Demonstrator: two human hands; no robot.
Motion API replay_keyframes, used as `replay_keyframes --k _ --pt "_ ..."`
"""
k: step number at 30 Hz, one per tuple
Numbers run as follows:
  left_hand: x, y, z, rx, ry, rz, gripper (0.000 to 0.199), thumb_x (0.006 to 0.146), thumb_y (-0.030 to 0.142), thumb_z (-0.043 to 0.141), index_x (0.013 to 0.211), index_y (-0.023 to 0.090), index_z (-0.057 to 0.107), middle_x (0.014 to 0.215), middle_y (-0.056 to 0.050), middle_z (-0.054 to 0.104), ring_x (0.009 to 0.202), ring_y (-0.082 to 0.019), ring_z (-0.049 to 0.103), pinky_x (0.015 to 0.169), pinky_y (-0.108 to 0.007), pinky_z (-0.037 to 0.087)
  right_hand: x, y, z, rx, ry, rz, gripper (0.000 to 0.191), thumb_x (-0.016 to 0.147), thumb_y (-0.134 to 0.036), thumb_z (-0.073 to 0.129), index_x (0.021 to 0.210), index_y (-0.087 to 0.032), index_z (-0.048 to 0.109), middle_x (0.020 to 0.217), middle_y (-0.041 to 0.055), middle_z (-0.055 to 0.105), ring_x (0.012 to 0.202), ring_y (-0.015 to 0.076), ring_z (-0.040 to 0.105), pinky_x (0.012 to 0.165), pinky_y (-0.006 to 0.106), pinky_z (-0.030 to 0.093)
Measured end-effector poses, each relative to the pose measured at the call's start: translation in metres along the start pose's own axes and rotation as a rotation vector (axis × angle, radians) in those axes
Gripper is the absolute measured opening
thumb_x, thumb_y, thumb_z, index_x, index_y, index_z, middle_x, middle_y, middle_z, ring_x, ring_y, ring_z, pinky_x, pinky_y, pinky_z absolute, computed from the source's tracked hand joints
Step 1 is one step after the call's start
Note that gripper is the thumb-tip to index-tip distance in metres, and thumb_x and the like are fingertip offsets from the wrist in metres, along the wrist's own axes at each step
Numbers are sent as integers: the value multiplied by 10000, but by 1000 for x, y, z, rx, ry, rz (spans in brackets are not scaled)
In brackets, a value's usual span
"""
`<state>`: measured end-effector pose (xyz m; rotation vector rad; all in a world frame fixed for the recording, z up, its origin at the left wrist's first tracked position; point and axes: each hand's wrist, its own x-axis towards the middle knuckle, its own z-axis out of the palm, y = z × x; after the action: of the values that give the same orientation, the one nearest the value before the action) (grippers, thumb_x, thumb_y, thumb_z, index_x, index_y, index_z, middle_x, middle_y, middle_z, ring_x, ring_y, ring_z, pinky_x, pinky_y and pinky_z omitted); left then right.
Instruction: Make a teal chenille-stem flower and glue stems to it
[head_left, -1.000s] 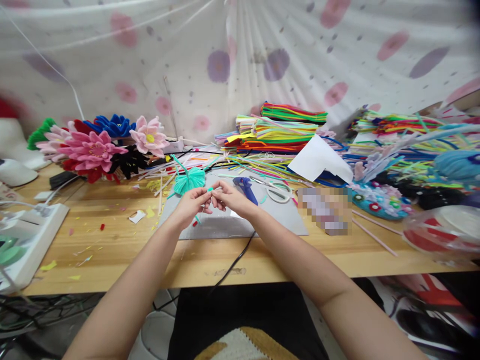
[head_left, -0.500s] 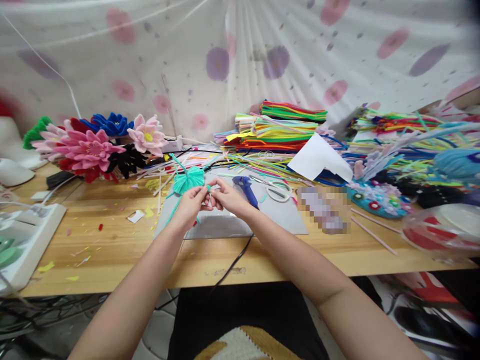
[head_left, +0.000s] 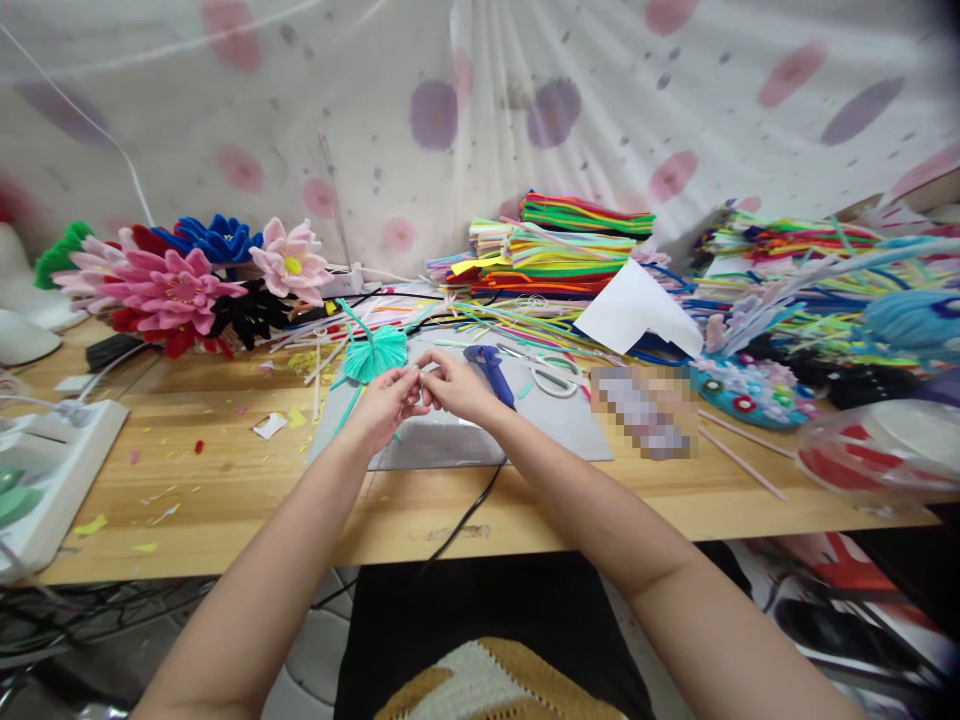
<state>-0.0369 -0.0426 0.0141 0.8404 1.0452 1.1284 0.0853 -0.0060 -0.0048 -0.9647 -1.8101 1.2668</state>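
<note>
Over a grey mat (head_left: 559, 435) my left hand (head_left: 388, 402) and my right hand (head_left: 452, 385) meet, fingertips pinched together. A small teal pipe cleaner piece showed between them half a second ago; my fingers now cover it. Just beyond my left hand lies a teal fan-shaped piece made of pipe cleaners (head_left: 375, 352), with loose stems sticking out. Close to my right hand a blue glue gun (head_left: 491, 372) rests on the mat, its black cord (head_left: 472, 510) running off the front edge. White-handled scissors (head_left: 551, 375) lie to the right of it.
Fluffy flowers (head_left: 180, 285) stand at the back left. Bundles of coloured pipe cleaners (head_left: 570, 250) are stacked at the back, with a white sheet (head_left: 637, 310) beside them. A power strip (head_left: 67, 480) sits at the left edge, a plastic-wrapped tub (head_left: 877, 450) at the right. Scraps litter the wooden table (head_left: 247, 520).
The teal bit that showed between my fingertips is now covered by them. My hands stay together in nearly the same place; the whole view has shifted slightly.
</note>
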Motion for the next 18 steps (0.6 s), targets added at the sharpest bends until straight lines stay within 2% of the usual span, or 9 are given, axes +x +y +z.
replay_keyframes --k 6,9,13,18 --pt "-2 2 -6 -43 22 -79 139 769 260 584 708 140 549 585 6 556 487 -72 539 436 -180 486 1 -1 -7 66 -139 -40 136 824 -239 426 949 -190 448 541 -76 494 456 53 456 402 142 329" --pt "-1 -1 -5 -42 48 -70 132 765 272 589 775 142 566 634 -5 576 521 -78 555 458 -195 500 0 -1 -10 21 -112 -78 137 817 -260 448 923 -178 478 577 -65 494 468 51 450 415 152 325" --pt "3 -9 2 -25 102 36 208 771 340 572 756 134 558 569 13 536 477 -63 499 455 -196 494 1 1 -7 18 -44 -106 123 808 -272 460 879 -173 475 595 -55 513 493 58 475 442 164 340" --pt "6 -16 9 -21 175 91 292 766 415 558 702 132 526 484 45 451 396 -39 383 369 -146 395 2 0 -2 99 -62 -69 97 799 -260 464 847 -184 428 505 -85 481 437 57 453 424 157 332"
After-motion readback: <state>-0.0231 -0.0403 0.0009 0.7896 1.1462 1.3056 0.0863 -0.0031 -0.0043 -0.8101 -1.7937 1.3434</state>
